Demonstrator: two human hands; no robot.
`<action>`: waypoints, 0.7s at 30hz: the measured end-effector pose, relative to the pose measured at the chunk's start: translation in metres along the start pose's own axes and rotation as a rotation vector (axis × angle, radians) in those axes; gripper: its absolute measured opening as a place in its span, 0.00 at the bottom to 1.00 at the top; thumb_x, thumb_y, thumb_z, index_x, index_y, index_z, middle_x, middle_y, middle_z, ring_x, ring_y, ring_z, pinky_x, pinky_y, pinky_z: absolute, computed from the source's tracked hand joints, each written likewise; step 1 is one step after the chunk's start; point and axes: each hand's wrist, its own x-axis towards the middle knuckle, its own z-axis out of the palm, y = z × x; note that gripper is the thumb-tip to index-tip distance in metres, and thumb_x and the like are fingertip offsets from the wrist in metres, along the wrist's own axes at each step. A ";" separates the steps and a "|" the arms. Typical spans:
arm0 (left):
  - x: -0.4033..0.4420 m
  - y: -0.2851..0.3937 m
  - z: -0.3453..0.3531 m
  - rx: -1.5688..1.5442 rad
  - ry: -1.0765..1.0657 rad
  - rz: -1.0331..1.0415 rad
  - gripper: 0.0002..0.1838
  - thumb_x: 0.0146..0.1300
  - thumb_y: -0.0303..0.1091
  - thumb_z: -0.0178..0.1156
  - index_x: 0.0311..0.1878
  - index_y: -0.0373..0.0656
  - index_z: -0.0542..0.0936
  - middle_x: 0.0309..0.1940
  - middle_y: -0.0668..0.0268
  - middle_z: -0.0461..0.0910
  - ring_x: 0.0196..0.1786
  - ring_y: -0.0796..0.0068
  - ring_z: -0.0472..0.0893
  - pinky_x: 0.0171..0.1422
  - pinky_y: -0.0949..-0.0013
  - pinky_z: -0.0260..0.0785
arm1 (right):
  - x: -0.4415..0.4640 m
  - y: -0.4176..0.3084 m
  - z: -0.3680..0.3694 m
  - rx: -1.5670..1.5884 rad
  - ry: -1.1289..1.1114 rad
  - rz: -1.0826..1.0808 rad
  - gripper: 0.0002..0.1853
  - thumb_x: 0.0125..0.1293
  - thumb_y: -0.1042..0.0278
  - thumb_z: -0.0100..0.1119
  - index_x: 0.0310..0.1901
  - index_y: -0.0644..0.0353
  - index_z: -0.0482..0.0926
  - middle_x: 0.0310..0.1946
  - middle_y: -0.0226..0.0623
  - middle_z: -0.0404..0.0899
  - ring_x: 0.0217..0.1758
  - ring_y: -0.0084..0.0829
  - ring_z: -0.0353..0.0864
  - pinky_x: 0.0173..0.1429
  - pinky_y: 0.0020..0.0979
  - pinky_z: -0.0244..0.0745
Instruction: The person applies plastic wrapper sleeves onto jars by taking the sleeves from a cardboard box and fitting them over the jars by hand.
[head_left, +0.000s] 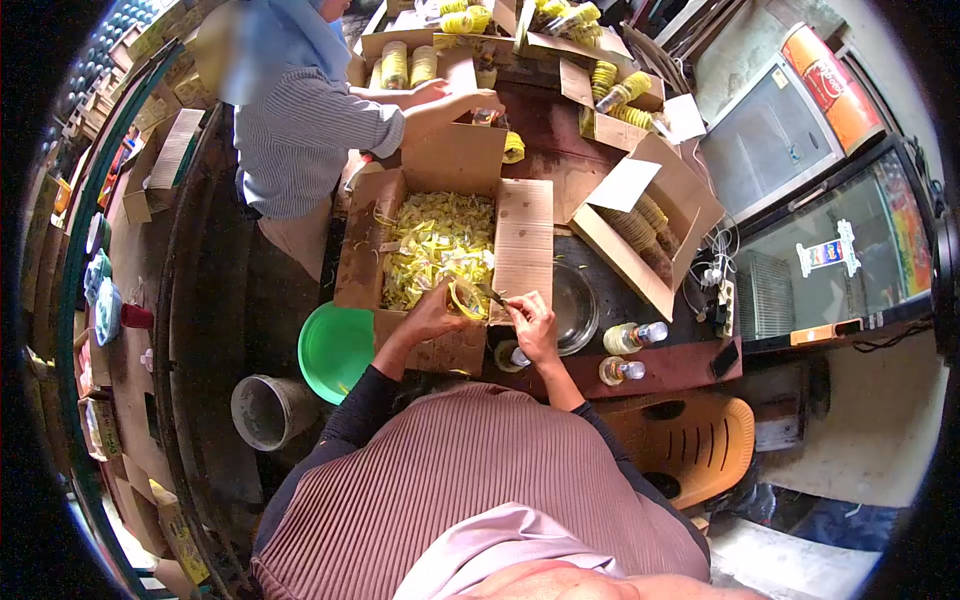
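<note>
My left hand (428,316) is closed around a round yellow ring-like piece (467,300) above the near edge of an open cardboard box (450,345). Inside that box lies a heap of yellow shreds or strips (440,240). My right hand (534,324) grips a small knife (490,293), its dark blade pointing left toward the yellow piece. Just below the right hand, a small bottle (511,356) is partly hidden. A metal bowl (574,312) sits right of the box, partly behind the right hand.
Two clear-capped bottles (634,338) stand at the right, near a phone (725,360). At left are a green basin (330,350) and a grey bucket (268,412). Cartons (640,230) hold stacked pieces. A co-worker (310,130) reaches over the table; an orange chair (715,450) stands right.
</note>
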 end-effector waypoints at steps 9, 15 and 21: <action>-0.002 -0.006 -0.004 0.048 0.071 0.056 0.29 0.42 0.35 0.71 0.49 0.36 0.75 0.42 0.54 0.77 0.48 0.61 0.78 0.53 0.64 0.69 | 0.002 0.026 0.004 -0.191 -0.039 0.064 0.09 0.55 0.71 0.62 0.39 0.60 0.79 0.35 0.41 0.78 0.38 0.42 0.79 0.44 0.39 0.74; -0.012 0.025 -0.007 0.080 0.050 -0.071 0.28 0.42 0.35 0.69 0.48 0.35 0.74 0.42 0.52 0.78 0.48 0.59 0.79 0.53 0.63 0.69 | 0.005 0.045 0.014 -0.274 -0.089 0.147 0.13 0.52 0.69 0.65 0.41 0.59 0.79 0.37 0.40 0.78 0.43 0.41 0.78 0.50 0.39 0.72; -0.014 0.033 -0.004 0.161 0.001 0.059 0.28 0.41 0.34 0.68 0.47 0.33 0.73 0.41 0.50 0.79 0.47 0.56 0.79 0.51 0.62 0.70 | 0.008 0.022 0.007 -0.719 0.063 -0.033 0.15 0.55 0.58 0.65 0.40 0.57 0.78 0.41 0.40 0.75 0.52 0.42 0.72 0.56 0.40 0.66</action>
